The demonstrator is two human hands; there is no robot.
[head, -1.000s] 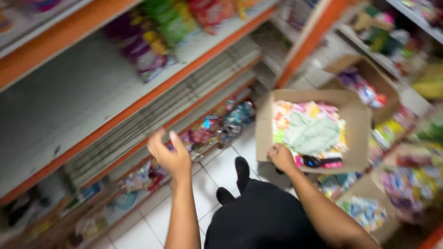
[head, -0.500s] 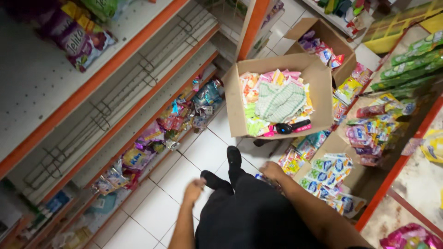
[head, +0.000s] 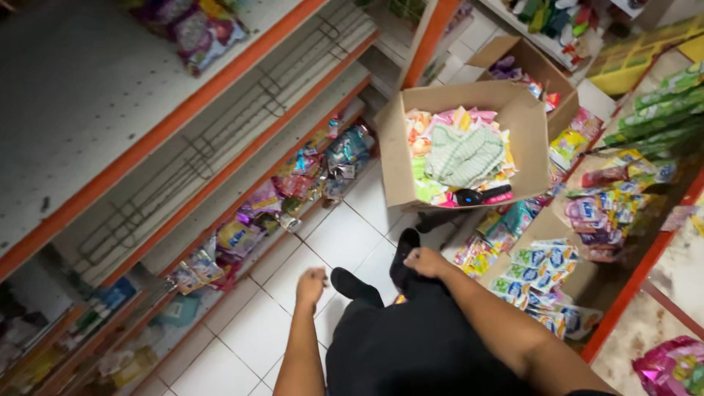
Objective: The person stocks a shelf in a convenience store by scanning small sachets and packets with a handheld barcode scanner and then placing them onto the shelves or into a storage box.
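My left hand (head: 311,284) hangs over the white floor tiles with its fingers curled shut and nothing in it. My right hand (head: 425,261) rests closed on my black trousers near the knee, also holding nothing. Ahead on the floor stands an open cardboard box (head: 532,139) filled with colourful snack packets and a green-striped cloth (head: 465,157). A black handheld device (head: 482,196) lies at the box's near edge. My black shoes (head: 405,249) show below the box.
White shelves with orange edges (head: 158,143) run along the left; their lowest level holds colourful packets (head: 290,192). A second open box (head: 541,70) stands behind the first. To the right, a low shelf carries packets (head: 546,268) and green packs (head: 660,110).
Both hands dropped from the shelf and the box edge to my legs. The view swung so the box now lies farther ahead.
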